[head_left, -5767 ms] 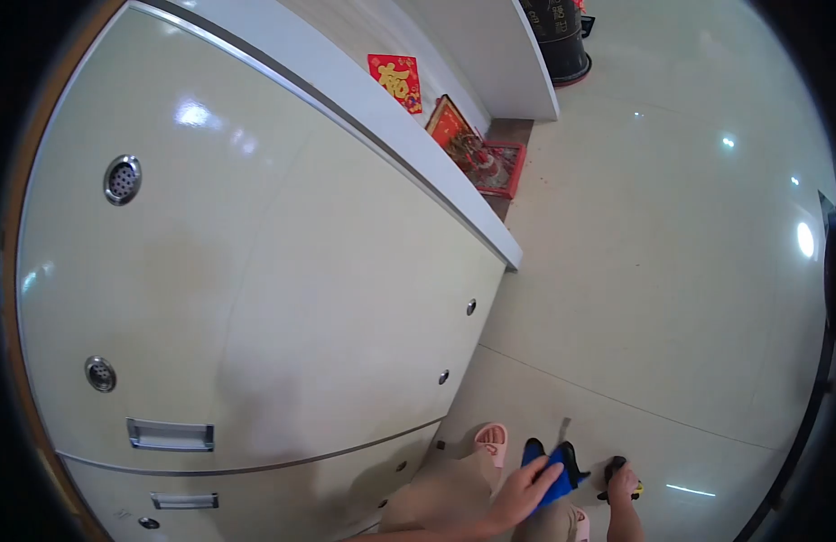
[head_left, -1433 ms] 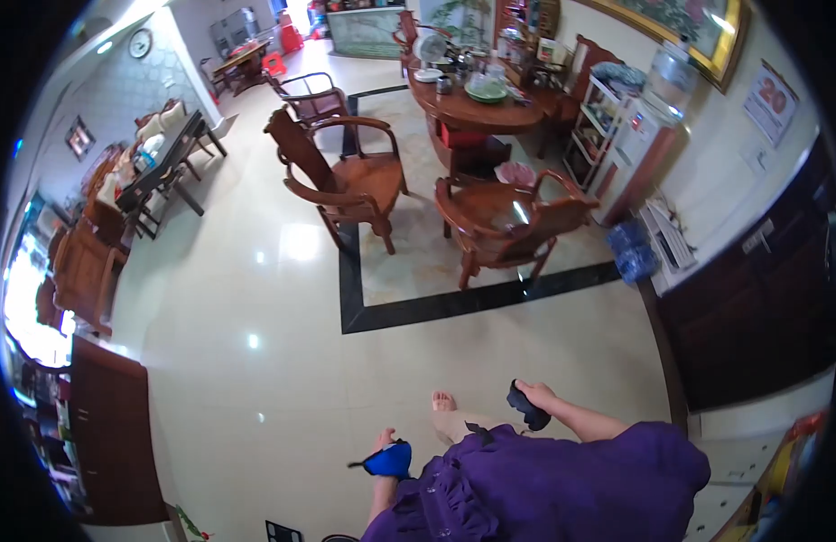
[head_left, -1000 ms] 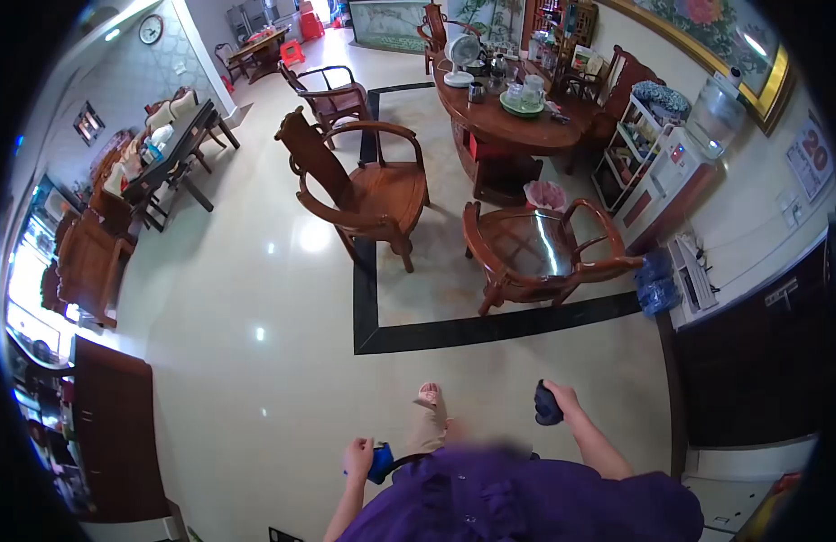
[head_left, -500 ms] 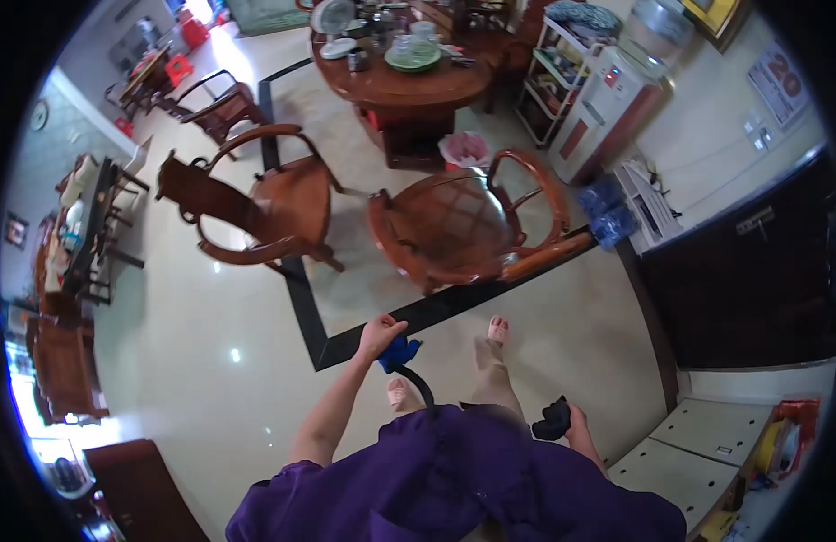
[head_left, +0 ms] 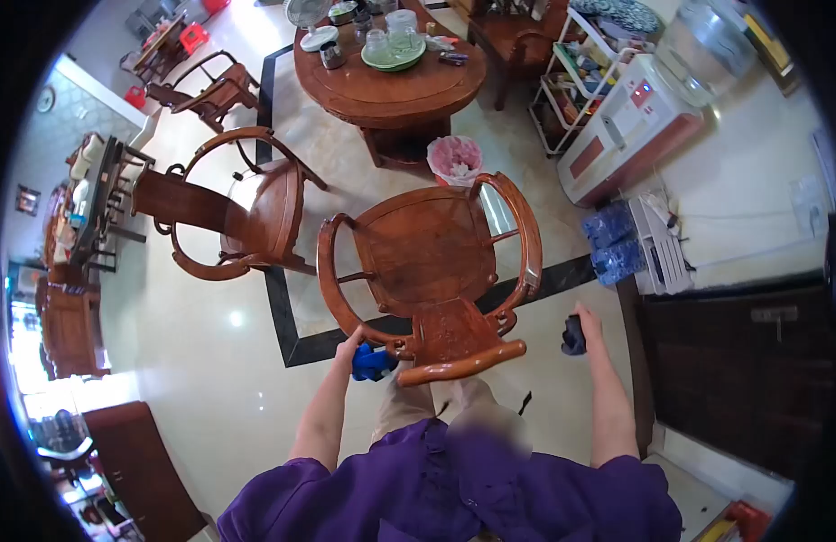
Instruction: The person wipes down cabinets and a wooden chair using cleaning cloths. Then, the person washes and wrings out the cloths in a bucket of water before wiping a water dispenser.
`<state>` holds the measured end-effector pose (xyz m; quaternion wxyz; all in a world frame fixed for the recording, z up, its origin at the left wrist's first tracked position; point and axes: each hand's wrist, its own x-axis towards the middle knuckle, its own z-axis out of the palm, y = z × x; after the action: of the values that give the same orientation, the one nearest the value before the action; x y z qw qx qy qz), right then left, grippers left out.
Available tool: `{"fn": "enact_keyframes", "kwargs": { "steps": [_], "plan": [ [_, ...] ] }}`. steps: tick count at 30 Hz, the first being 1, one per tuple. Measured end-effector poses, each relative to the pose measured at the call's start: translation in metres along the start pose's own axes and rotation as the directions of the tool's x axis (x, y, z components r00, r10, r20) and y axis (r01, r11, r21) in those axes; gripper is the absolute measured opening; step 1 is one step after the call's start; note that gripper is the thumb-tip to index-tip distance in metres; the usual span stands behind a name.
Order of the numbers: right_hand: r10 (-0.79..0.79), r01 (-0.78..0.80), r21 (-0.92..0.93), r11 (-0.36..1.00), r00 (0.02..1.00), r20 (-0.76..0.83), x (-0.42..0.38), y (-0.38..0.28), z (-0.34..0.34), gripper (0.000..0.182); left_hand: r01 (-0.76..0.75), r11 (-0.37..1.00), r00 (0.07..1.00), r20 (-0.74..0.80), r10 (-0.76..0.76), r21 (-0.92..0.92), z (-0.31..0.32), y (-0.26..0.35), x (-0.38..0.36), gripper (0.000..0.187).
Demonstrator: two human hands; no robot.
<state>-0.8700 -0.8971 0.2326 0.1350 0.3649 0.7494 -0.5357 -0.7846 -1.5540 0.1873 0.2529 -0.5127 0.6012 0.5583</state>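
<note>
A brown wooden armchair point(head_left: 425, 244) stands right in front of me, its backrest point(head_left: 456, 334) toward my body. At the left rear of its curved arm is my left hand point(head_left: 353, 345), closed, with a crumpled blue cloth-like bundle point(head_left: 373, 363) hanging at the fingers and overlapping the chair frame. Held out to the right of the chair, my right hand point(head_left: 591, 327) is closed round a small dark, soft-looking bundle point(head_left: 573, 336). Its exact kind does not show.
A second wooden armchair point(head_left: 260, 212) stands to the left. Beyond are a round wooden table point(head_left: 391, 95) with glasses on a green tray point(head_left: 393, 65), and a pink-lined bin point(head_left: 454, 158). On the right are a water dispenser point(head_left: 630, 126), blue bottles point(head_left: 612, 244) and a dark door point(head_left: 734, 361).
The near chair has turned, its backrest now facing me and close to my body. My left hand has come to its arm with the blue bundle; my right hand has moved forward with the dark bundle.
</note>
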Motion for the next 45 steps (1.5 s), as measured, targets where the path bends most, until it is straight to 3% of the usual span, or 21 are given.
{"fn": "enact_keyframes", "kwargs": {
  "steps": [2, 5, 6, 8, 9, 10, 11, 13, 16, 19, 22, 25, 31, 36, 39, 40, 41, 42, 43, 45],
  "plan": [
    [-0.189, 0.176, -0.312, 0.934, 0.982, -0.01, 0.032, -0.051, 0.015, 0.053, -0.023, 0.997, 1.0, 0.003, 0.023, 0.068, 0.001, 0.008, 0.001, 0.076],
    [-0.234, 0.231, -0.483, 0.844, 0.971, 0.055, 0.077, -0.096, 0.048, 0.062, 0.021, 0.874, 0.991, -0.123, 0.044, 0.485, 0.003, 0.023, 0.016, 0.085],
    [-0.241, 0.228, -0.528, 0.818, 0.969, 0.044, 0.078, -0.107, 0.061, 0.063, 0.119, 0.802, 0.989, -0.142, -0.043, 0.586, 0.007, 0.048, -0.005, 0.096],
    [-0.272, 0.224, -0.603, 0.766, 0.962, 0.012, 0.081, -0.139, 0.086, 0.064, 0.098, 0.769, 0.984, -0.179, 0.021, 0.632, 0.006, 0.062, -0.008, 0.095],
    [-0.27, 0.233, -0.589, 0.774, 0.962, 0.026, 0.094, -0.139, 0.095, 0.063, 0.079, 0.747, 0.98, -0.191, 0.065, 0.66, 0.002, 0.071, 0.0, 0.095],
    [-0.255, 0.244, -0.596, 0.765, 0.965, 0.067, 0.104, -0.145, 0.102, 0.062, 0.118, 0.761, 0.961, -0.265, 0.073, 0.638, -0.007, 0.066, 0.031, 0.108],
    [-0.233, 0.249, -0.607, 0.755, 0.967, 0.106, 0.113, -0.148, 0.109, 0.061, 0.155, 0.788, 0.961, -0.274, 0.018, 0.596, -0.017, 0.074, 0.047, 0.115],
    [-0.147, 0.232, -0.593, 0.771, 0.971, 0.189, 0.135, -0.157, 0.116, 0.062, 0.126, 0.81, 0.927, -0.358, 0.109, 0.573, -0.028, 0.102, 0.064, 0.111],
    [0.056, 0.122, -0.574, 0.81, 0.958, 0.282, 0.171, -0.169, 0.129, 0.066, 0.145, 0.686, 0.926, -0.342, 0.16, 0.713, -0.036, 0.148, 0.078, 0.104],
    [-0.151, 0.231, -0.58, 0.781, 0.971, 0.182, 0.197, -0.159, 0.142, 0.074, 0.071, 0.636, 0.892, -0.334, 0.304, 0.769, -0.037, 0.188, 0.093, 0.097],
    [0.065, 0.179, -0.547, 0.818, 0.915, 0.398, 0.206, -0.182, 0.148, 0.077, 0.069, 0.565, 0.922, -0.27, 0.279, 0.822, -0.036, 0.222, 0.112, 0.091],
    [0.162, 0.146, -0.582, 0.8, 0.881, 0.444, 0.197, -0.21, 0.156, 0.068, 0.12, 0.553, 0.949, -0.258, 0.178, 0.825, -0.032, 0.244, 0.118, 0.089],
    [0.315, -0.003, -0.535, 0.845, 0.811, 0.492, 0.218, -0.202, 0.157, 0.064, 0.094, 0.509, 0.922, -0.268, 0.28, 0.856, -0.027, 0.243, 0.122, 0.077],
    [0.271, -0.041, -0.482, 0.875, 0.867, 0.419, 0.212, -0.189, 0.159, 0.06, 0.139, 0.473, 0.917, -0.294, 0.271, 0.87, -0.024, 0.242, 0.124, 0.076],
    [0.163, 0.064, -0.47, 0.88, 0.889, 0.427, 0.213, -0.177, 0.159, 0.06, 0.101, 0.485, 0.897, -0.291, 0.333, 0.868, -0.019, 0.241, 0.115, 0.073],
    [0.175, 0.087, -0.561, 0.823, 0.901, 0.396, 0.209, -0.181, 0.158, 0.058, 0.107, 0.506, 0.902, -0.297, 0.312, 0.856, -0.017, 0.24, 0.116, 0.07],
    [0.139, 0.092, -0.547, 0.832, 0.92, 0.367, 0.19, -0.188, 0.152, 0.054, 0.127, 0.423, 0.874, -0.303, 0.381, 0.897, -0.021, 0.221, 0.135, 0.068],
    [0.117, 0.122, -0.588, 0.8, 0.929, 0.351, 0.194, -0.179, 0.152, 0.05, 0.035, 0.451, 0.8, -0.295, 0.521, 0.892, -0.015, 0.211, 0.125, 0.072],
    [0.031, 0.222, -0.557, 0.8, 0.913, 0.408, 0.179, -0.198, 0.146, 0.061, 0.057, 0.479, 0.759, -0.35, 0.549, 0.876, -0.003, 0.215, 0.115, 0.077],
    [-0.082, 0.313, -0.421, 0.851, 0.873, 0.481, 0.201, -0.159, 0.138, 0.061, 0.082, 0.437, 0.709, -0.361, 0.606, 0.896, 0.023, 0.227, 0.06, 0.064]
  ]
}}
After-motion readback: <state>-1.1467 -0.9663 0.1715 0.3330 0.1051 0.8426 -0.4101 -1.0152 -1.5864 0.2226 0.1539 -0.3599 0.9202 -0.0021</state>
